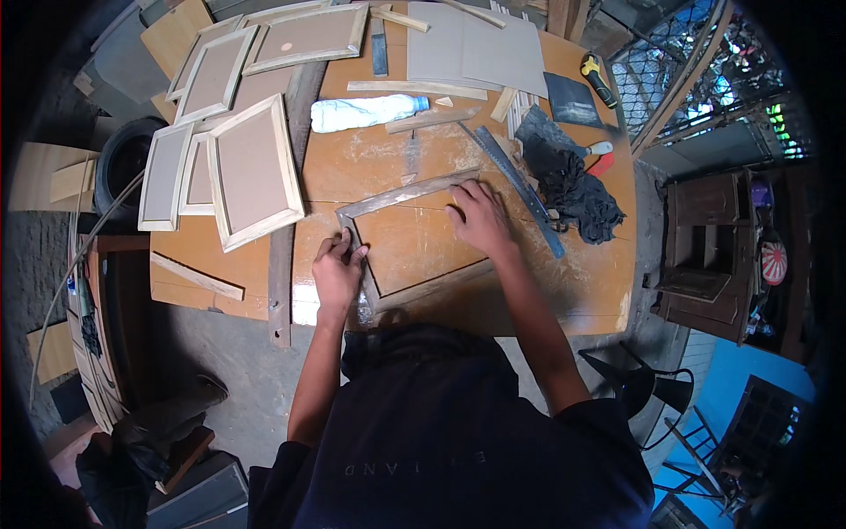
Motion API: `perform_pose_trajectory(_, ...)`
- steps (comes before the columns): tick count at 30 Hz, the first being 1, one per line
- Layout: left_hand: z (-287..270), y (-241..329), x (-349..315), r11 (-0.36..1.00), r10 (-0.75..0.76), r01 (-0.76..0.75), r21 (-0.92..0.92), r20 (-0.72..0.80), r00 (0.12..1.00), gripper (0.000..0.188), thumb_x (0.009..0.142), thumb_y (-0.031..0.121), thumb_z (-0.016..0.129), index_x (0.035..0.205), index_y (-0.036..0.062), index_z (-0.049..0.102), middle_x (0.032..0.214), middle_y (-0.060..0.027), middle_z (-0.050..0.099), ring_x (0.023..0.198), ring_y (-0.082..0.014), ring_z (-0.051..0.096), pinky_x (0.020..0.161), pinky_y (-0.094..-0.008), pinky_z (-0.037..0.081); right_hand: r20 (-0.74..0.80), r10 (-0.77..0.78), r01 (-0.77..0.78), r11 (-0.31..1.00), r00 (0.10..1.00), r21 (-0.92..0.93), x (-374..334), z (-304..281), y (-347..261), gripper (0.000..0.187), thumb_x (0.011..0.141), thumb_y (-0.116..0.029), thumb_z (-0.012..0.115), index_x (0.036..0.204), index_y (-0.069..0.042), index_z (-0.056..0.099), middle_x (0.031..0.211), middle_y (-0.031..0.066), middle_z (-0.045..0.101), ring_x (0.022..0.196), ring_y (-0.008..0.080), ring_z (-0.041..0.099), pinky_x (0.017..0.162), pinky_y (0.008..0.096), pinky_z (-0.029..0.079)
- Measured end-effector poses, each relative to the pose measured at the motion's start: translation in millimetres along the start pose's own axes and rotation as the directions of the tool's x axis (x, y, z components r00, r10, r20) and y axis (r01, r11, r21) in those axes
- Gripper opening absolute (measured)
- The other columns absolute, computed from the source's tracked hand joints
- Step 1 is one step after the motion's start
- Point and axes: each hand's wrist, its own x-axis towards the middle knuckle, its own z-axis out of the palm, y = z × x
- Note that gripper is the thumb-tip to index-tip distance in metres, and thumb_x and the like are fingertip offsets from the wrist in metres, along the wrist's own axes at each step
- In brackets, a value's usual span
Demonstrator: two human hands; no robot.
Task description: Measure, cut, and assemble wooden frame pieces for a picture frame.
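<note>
A bare wooden picture frame [411,191] lies tilted on the orange-brown tabletop in front of me, with the table showing through its middle. My left hand [336,269] is closed around its left side, the thumb on the inner edge. At the upper right corner, my right hand [481,218] bends its fingers over the wood, thumb toward the inside. My right hand and forearm hide most of the frame's right side. Just right of that hand is a dark metal ruler [515,182].
Several pale frames with backing boards [257,173] are piled at the left. A plastic bottle [368,113], wood strips [417,89] and grey boards [476,44] lie farther back. To the right are a black cloth [586,201], a putty knife [598,149] and a yellow-black tool [598,79].
</note>
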Motion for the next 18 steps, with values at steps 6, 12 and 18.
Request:
perform_pose_trajectory(6,1.2,-1.5,0.9,1.0,0.015,-0.016,0.013,0.004,1.0,0.046,0.079,0.014,0.082,0.119,-0.0036,0.068,0.099,-0.0182,0.067,0.087,-0.0318,0.067,0.08,-0.0381,0.053,-0.011,-0.007,0.006,1.0,1.0,-0.008,0.2,-1.4,-0.3,0.036,0.087,-0.023,0.068,0.119,-0.009,0.064,0.118,0.0079,0.058,0.112,0.03,0.053,0.092,0.0491,0.043)
perform_pose_trajectory(12,0.0,1.9,0.2,1.0,0.024,-0.024,0.015,-0.008,1.0,0.046,0.078,0.015,0.082,0.119,-0.0034,0.069,0.099,-0.0182,0.067,0.087,-0.0318,0.066,0.08,-0.0387,0.053,-0.015,-0.009,0.009,1.0,1.0,-0.005,0.1,-4.6,-3.1,0.035,0.087,-0.021,0.068,0.12,-0.008,0.064,0.114,0.0091,0.059,0.11,0.0314,0.054,0.092,0.0468,0.044)
perform_pose_trajectory(18,3.3,-3.9,0.9,0.996,0.084,-0.083,0.014,-0.057,0.995,0.044,0.078,0.013,0.081,0.118,-0.0037,0.069,0.098,-0.0179,0.067,0.085,-0.0317,0.067,0.081,-0.0382,0.053,-0.021,-0.015,0.014,1.0,1.0,-0.018,1.1,-3.7,-2.2,0.036,0.087,-0.022,0.068,0.12,-0.008,0.064,0.115,0.0085,0.058,0.11,0.031,0.054,0.092,0.0469,0.044)
